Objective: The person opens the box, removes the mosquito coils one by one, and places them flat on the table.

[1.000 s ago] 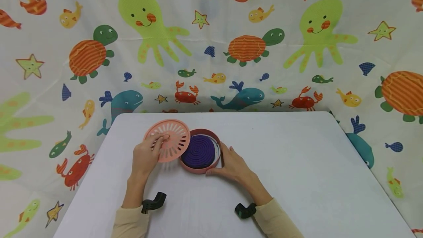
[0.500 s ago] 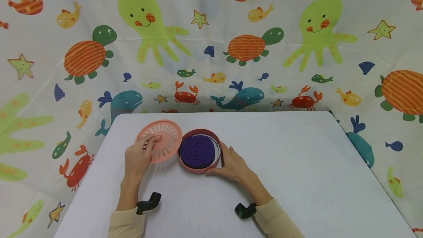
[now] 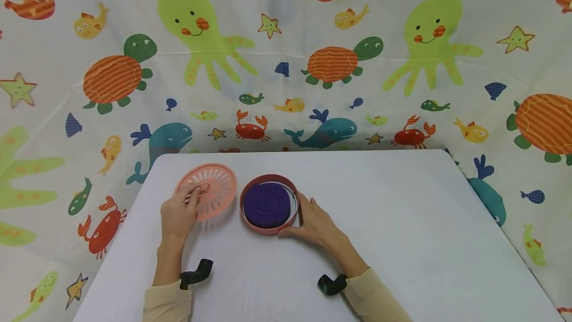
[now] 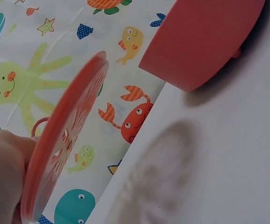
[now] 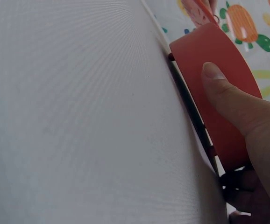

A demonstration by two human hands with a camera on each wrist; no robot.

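My left hand [image 3: 178, 217] pinches the small ring at the middle of a pink slotted round lid [image 3: 220, 194]. In the left wrist view the lid [image 4: 62, 140] hangs tilted above the table and casts a shadow on it. To its right, apart from it, stands a round reddish mosquito coil box [image 3: 268, 231] on short feet. Inside lies a purple spiral mosquito coil [image 3: 267, 205]. My right hand [image 3: 319, 225] grips the box from the right, thumb at the front; in the right wrist view the thumb [image 5: 214, 74] presses on the box's outer wall.
A white table [image 3: 402, 222] stretches out under everything. Behind it hangs a cloth [image 3: 277, 63] printed with sea animals. Each wrist carries a black camera mount, the left one [image 3: 196, 273] and the right one [image 3: 331, 284].
My left hand has drawn the lid leftward, from overlapping the box's left edge to fully beside it. My right hand and the box stay in place.
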